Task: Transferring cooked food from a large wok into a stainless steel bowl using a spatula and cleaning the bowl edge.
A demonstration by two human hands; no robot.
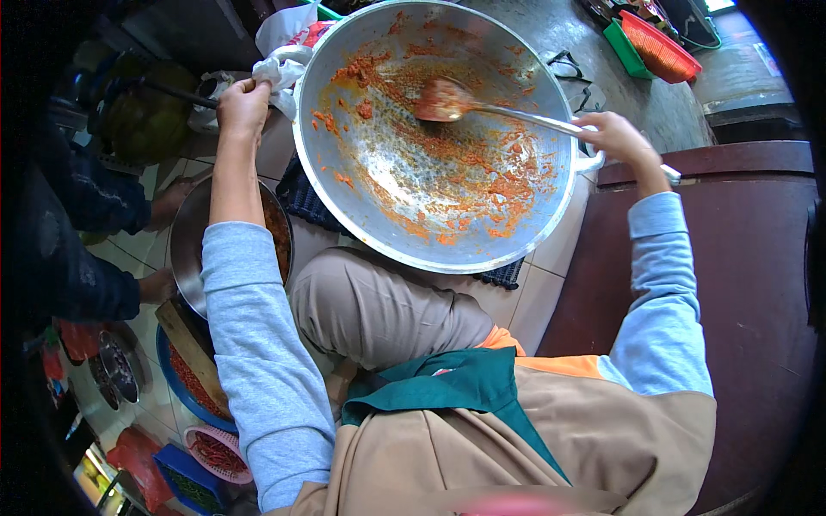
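Observation:
A large metal wok (400, 219) lies before me, its inside smeared with orange-red paste (510, 187) and oil. My left hand (244, 106) grips a whitish cloth or plastic wrap (281, 71) at the wok's left handle, which the wrap covers. With my right hand (610, 135) I hold the metal shaft of a long spatula (445, 100); its paste-coated blade rests inside the wok, somewhat above the middle. The wok's right handle (590, 161) shows just below my right hand.
Another person's bare foot (158, 285) is at the left, near a metal pot (187, 245). Below stand a blue basin (164, 361) of red contents under a wooden board (190, 351), and a pink basket (216, 433) of red chilies. A dark red cabinet (729, 258) is at my right.

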